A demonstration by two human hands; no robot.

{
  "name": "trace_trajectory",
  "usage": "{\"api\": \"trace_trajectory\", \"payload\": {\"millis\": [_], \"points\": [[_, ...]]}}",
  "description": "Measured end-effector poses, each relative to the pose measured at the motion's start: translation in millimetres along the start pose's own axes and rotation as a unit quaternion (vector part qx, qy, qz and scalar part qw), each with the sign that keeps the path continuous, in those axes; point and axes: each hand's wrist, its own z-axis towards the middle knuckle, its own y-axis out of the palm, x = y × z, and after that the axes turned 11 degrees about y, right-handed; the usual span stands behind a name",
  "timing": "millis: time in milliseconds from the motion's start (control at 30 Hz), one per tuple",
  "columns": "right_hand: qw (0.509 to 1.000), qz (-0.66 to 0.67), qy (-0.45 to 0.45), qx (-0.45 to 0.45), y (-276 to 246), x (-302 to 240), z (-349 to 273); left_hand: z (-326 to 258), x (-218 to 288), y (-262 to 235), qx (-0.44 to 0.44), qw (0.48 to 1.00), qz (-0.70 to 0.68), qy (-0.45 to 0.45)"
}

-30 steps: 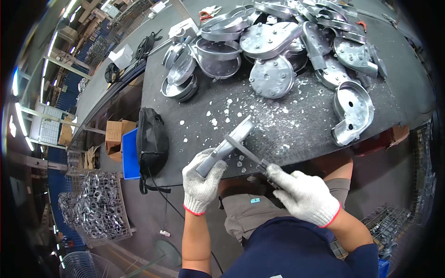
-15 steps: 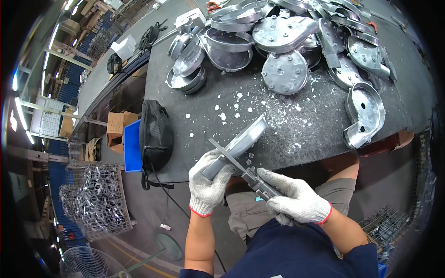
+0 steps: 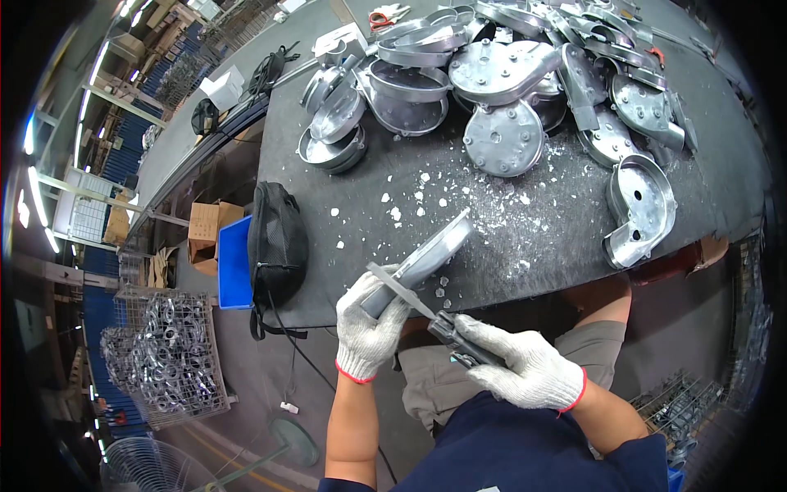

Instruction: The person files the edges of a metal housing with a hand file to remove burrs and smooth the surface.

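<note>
My left hand [image 3: 366, 332], in a white knit glove with a red cuff, is closed around the narrow end of a grey cast-metal housing [image 3: 438, 248]. The housing is tilted on edge, its wide end pointing up and right above the near table edge. In my right hand [image 3: 533, 365], gloved alike, is the dark handle of a flat file [image 3: 402, 291]. The file's blade crosses the housing near my left fingers and lies against its edge. Whether the blade touches along its whole width cannot be seen.
Many similar metal housings [image 3: 504, 138] are piled at the back of the dark table [image 3: 344, 258], with one [image 3: 643, 205] apart at right. Metal flakes litter the middle. A black mesh bag [image 3: 277, 238] and blue bin [image 3: 234, 262] stand left; a wire basket of parts [image 3: 168, 348] sits lower left.
The file has shifted slightly down along the housing, and my right hand has turned a little with the handle. My left hand keeps its hold; the view has moved slightly.
</note>
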Motion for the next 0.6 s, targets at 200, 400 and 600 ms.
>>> {"api": "trace_trajectory", "payload": {"millis": [200, 400, 600], "points": [[0.998, -0.039, -0.01, 0.055, -6, 4, -12, 8, 18, 5, 0.02, 1.0, 0.009, 0.019], [0.903, 0.336, 0.246, -0.109, -8, -13, 0, 4, 14, 4, 0.024, 1.0, -0.006, 0.018], [0.997, 0.027, 0.064, -0.039, 14, -2, -6, -4, 8, 5, 0.031, 0.99, -0.117, -0.078]]}}
